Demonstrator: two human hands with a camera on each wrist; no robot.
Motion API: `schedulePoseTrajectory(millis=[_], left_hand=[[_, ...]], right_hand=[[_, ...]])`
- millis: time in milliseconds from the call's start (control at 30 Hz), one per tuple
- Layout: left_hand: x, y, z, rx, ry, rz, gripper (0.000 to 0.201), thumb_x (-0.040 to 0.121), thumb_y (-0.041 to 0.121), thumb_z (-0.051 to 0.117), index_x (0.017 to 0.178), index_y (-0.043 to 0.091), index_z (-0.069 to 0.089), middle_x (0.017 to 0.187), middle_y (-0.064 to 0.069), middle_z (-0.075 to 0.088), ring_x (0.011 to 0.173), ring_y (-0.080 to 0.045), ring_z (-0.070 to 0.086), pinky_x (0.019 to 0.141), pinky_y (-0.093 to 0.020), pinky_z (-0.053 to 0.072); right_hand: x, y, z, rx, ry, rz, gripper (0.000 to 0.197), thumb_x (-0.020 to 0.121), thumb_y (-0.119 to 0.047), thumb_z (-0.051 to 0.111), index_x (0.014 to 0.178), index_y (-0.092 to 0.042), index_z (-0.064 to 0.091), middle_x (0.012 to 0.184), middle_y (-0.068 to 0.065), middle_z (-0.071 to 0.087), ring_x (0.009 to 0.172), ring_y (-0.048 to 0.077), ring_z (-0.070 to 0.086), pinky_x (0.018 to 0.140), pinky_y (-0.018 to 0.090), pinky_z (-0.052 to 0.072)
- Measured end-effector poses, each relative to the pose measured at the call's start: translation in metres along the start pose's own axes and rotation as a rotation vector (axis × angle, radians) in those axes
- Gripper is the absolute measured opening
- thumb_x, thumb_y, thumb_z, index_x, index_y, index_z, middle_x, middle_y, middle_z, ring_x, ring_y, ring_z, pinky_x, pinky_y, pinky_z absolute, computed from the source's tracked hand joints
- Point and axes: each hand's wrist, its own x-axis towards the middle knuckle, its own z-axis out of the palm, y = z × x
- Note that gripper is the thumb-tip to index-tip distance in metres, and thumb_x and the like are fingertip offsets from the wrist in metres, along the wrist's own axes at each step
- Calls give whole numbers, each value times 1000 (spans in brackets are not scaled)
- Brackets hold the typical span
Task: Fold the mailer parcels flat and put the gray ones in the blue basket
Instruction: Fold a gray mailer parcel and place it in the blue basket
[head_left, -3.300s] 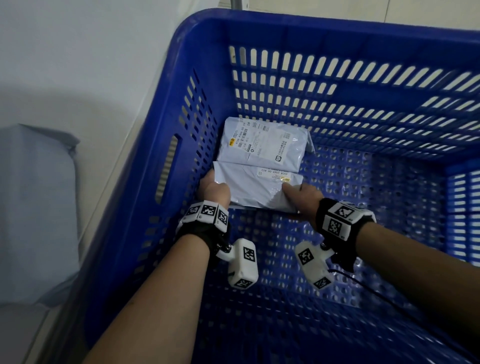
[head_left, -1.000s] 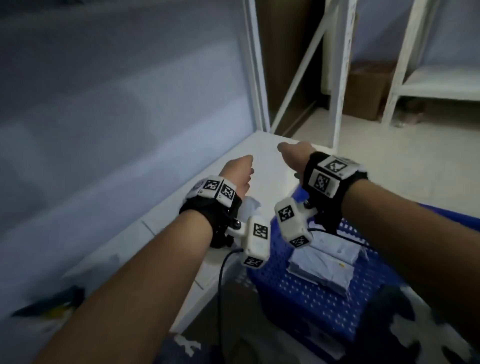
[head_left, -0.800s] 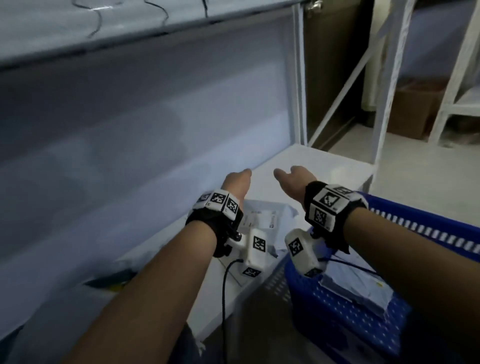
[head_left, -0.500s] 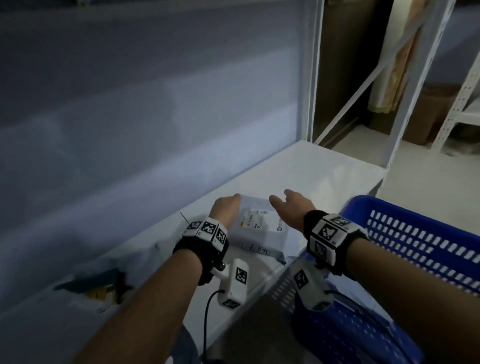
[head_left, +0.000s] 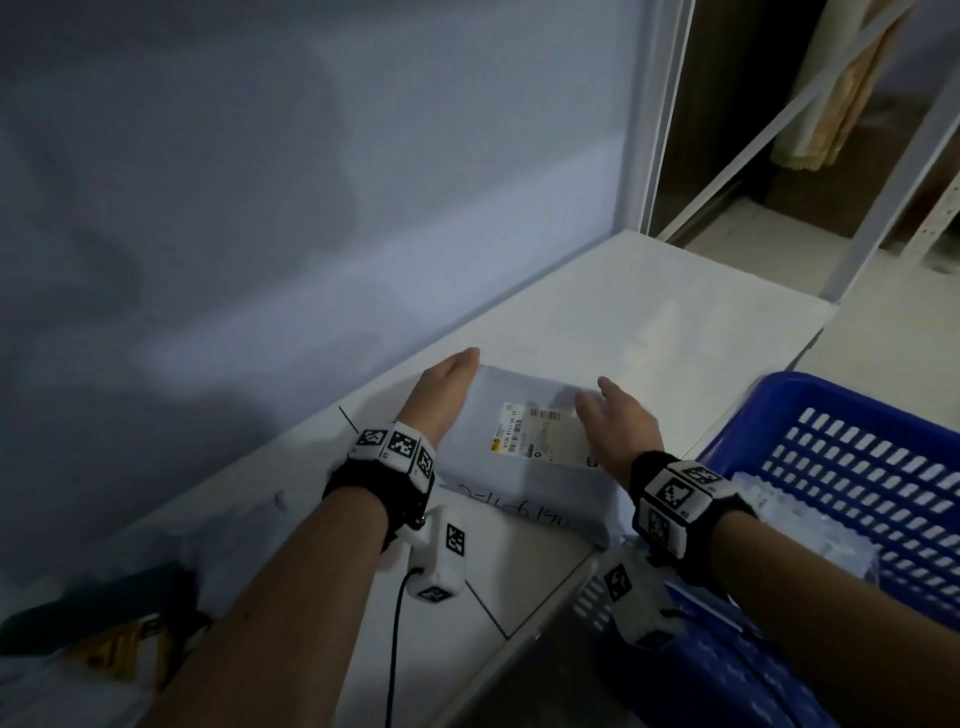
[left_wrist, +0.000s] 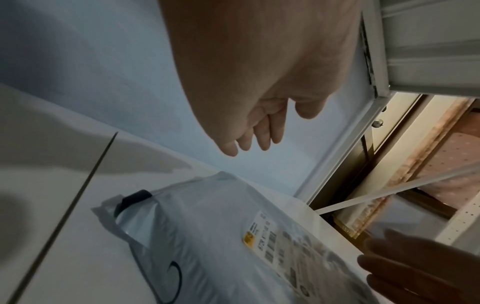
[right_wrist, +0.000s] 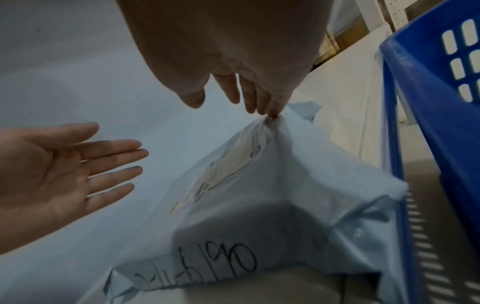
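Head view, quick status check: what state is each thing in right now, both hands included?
Gray plastic mailer parcel: on the white shelf, puffy, not yet folded.
Blue slotted plastic basket: beside the shelf, already holding parcels.
Left hand: open, at the parcel's left edge.
Right hand: open, fingers touching the parcel's far right part.

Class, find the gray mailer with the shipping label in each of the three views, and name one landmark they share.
Head: mailer lies at lower centre on the white shelf, between both hands.
Left wrist: mailer fills the lower centre and right.
Right wrist: mailer at centre and bottom, beside the blue basket.
Shared landmark: its shipping label.
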Motion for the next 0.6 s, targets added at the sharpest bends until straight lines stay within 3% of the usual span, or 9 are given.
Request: schedulePoseTrajectory(millis=[67, 133, 200, 267, 333, 400, 467, 533, 600], left_hand=[[8, -2, 5, -10, -17, 10, 48, 101, 51, 42, 138, 25, 55, 142, 7, 51, 132, -15, 46, 115, -39, 33], [15, -6, 11, -13, -46, 2, 52, 101, 51, 40, 145, 24, 48, 150, 6, 44, 139, -17, 40, 119, -39, 27], [19, -11, 17, -25, -75, -22, 53, 103, 49, 37, 148, 23, 44, 153, 6, 40, 142, -16, 35, 116, -32, 24], [23, -17, 23, -42, -79, -38, 52, 104, 46, 37, 147, 18, 44, 151, 5, 42, 141, -15, 35, 112, -29, 26], [22, -22, 28, -52, -67, -29, 47, 105, 41, 37, 144, 17, 46, 139, 7, 47, 133, -12, 41, 104, -24, 28], [21, -25, 32, -16, -80, -23, 47, 106, 38, 37, 147, 17, 42, 147, 6, 43, 130, -10, 41, 108, -24, 28], [21, -25, 34, 38, -97, -16, 45, 106, 34, 39, 149, 19, 38, 156, 1, 34, 129, -9, 42, 113, -27, 27], [19, -26, 36, 127, -104, -45, 39, 105, 26, 39, 143, 17, 38, 158, -6, 29, 124, -10, 45, 104, -23, 29], [23, -32, 33, 217, -91, -50, 45, 105, 19, 38, 148, 7, 33, 157, -7, 27, 137, -17, 35, 93, -15, 29]], right_hand=[[6, 3, 4, 69, 12, 3, 58, 99, -44, 40, 149, -16, 33, 149, 8, 43, 134, 29, 42, 108, 40, 39], [11, 8, 13, 135, 23, 5, 57, 90, -60, 36, 130, -22, 47, 131, 7, 54, 125, 28, 49, 100, 38, 43], [18, 16, 22, 148, 22, -12, 47, 81, -65, 29, 102, -25, 41, 110, 7, 54, 112, 29, 54, 91, 38, 41], [23, 21, 29, 143, 14, -62, 39, 86, -55, 28, 88, -18, 42, 98, 13, 56, 102, 31, 55, 96, 46, 41], [26, 26, 34, 125, 23, -131, 38, 85, -51, 25, 78, -17, 41, 89, 14, 53, 93, 32, 52, 92, 50, 40], [24, 30, 36, 44, 9, -193, 38, 83, -50, 22, 82, -17, 40, 95, 18, 53, 97, 31, 49, 95, 50, 38], [25, 39, 38, -42, -27, -225, 45, 85, -46, 27, 94, -8, 49, 110, 17, 53, 109, 29, 45, 104, 49, 33], [23, 44, 38, -140, -56, -234, 51, 88, -37, 39, 116, 4, 52, 129, 20, 48, 126, 33, 38, 114, 45, 25], [19, 43, 36, -196, -57, -246, 48, 90, -25, 49, 126, 6, 47, 139, 19, 39, 134, 34, 29, 117, 44, 19]])
